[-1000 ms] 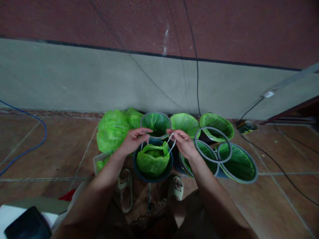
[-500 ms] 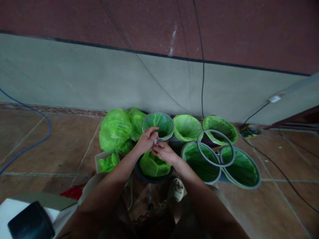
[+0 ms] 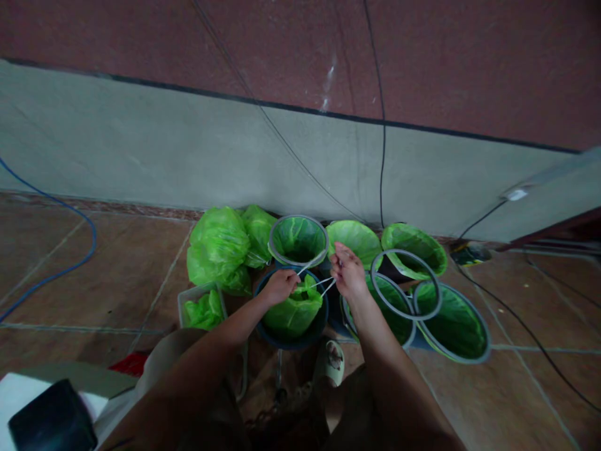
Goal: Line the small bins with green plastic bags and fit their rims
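My left hand [image 3: 280, 287] is closed on one side of a white drawstring [image 3: 323, 282], above a dark blue bin [image 3: 268, 338]. My right hand [image 3: 348, 269], farther right and a little higher, is closed on the other side, and the strands run taut between the two. Inside the bin, the green plastic bag [image 3: 292, 321] has its mouth gathered below the string. Just behind stands a grey-rimmed bin [image 3: 277, 258] lined with green plastic.
Full green bags [image 3: 218, 241] sit at left, beside a white tub [image 3: 185, 297] of green plastic. More lined bins [image 3: 453, 319] stand at right, with a loose grey ring [image 3: 375, 282] on top. A black cable [image 3: 526, 322] and a blue hose [image 3: 91, 241] cross the tiles.
My hands have moved apart, the right one rightward and up, drawing the white string out between them. The bag's mouth has bunched tighter.
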`<move>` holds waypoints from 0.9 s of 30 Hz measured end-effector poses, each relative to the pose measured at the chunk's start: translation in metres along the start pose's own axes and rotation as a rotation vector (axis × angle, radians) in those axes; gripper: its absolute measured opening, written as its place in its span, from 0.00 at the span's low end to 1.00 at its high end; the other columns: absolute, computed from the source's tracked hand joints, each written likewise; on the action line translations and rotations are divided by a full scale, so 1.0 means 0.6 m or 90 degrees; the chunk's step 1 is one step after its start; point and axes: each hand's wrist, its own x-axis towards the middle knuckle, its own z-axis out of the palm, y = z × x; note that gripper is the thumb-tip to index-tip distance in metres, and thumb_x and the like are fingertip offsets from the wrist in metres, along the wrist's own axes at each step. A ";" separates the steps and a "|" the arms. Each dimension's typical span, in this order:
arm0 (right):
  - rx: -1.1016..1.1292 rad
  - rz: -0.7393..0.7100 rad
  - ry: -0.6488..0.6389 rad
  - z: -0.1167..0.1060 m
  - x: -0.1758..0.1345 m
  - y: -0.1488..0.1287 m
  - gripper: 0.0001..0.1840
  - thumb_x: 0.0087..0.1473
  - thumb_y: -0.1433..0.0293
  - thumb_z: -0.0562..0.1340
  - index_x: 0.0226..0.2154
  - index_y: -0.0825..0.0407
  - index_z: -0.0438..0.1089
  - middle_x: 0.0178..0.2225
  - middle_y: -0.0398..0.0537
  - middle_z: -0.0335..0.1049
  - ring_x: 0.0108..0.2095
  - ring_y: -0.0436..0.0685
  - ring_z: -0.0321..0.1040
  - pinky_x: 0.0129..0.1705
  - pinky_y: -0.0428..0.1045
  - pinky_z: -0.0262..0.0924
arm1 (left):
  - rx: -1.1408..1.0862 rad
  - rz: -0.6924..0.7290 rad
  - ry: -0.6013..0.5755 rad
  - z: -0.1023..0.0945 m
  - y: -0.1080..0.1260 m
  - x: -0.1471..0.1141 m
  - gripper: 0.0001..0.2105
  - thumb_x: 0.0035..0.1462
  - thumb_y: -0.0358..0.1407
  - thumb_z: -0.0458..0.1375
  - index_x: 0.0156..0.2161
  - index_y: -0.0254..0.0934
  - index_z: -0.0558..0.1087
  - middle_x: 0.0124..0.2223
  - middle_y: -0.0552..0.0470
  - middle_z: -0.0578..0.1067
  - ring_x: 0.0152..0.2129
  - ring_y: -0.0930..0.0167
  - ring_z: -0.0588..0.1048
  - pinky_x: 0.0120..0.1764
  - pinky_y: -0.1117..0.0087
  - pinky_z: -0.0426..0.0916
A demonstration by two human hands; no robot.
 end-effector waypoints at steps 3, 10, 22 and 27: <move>0.001 -0.036 -0.011 0.021 -0.011 0.001 0.25 0.40 0.57 0.73 0.39 0.48 0.68 0.19 0.32 0.61 0.14 0.41 0.43 0.15 0.41 0.35 | -0.065 -0.048 0.055 0.019 -0.002 0.007 0.10 0.57 0.35 0.53 0.29 0.35 0.74 0.18 0.58 0.66 0.17 0.75 0.65 0.25 0.73 0.60; 0.011 0.027 -0.136 0.067 -0.027 0.012 0.22 0.42 0.56 0.72 0.37 0.49 0.70 0.19 0.33 0.58 0.15 0.42 0.37 0.15 0.43 0.32 | -0.006 0.149 -0.146 0.068 0.003 -0.011 0.12 0.55 0.33 0.53 0.22 0.35 0.69 0.19 0.59 0.61 0.19 0.77 0.59 0.25 0.74 0.54; -0.550 0.010 -0.099 -0.013 0.014 0.046 0.20 0.57 0.49 0.60 0.37 0.49 0.70 0.29 0.45 0.72 0.31 0.53 0.69 0.35 0.47 0.60 | -0.021 0.003 -0.089 0.039 -0.010 0.003 0.16 0.58 0.41 0.55 0.31 0.32 0.79 0.21 0.54 0.71 0.18 0.76 0.65 0.24 0.75 0.57; -0.822 -0.036 -0.302 -0.045 -0.009 0.046 0.11 0.56 0.68 0.59 0.25 0.50 0.73 0.19 0.42 0.66 0.24 0.51 0.63 0.32 0.47 0.54 | -0.073 -0.071 0.013 0.011 -0.014 0.016 0.13 0.54 0.38 0.56 0.29 0.31 0.79 0.23 0.51 0.75 0.18 0.76 0.66 0.24 0.75 0.59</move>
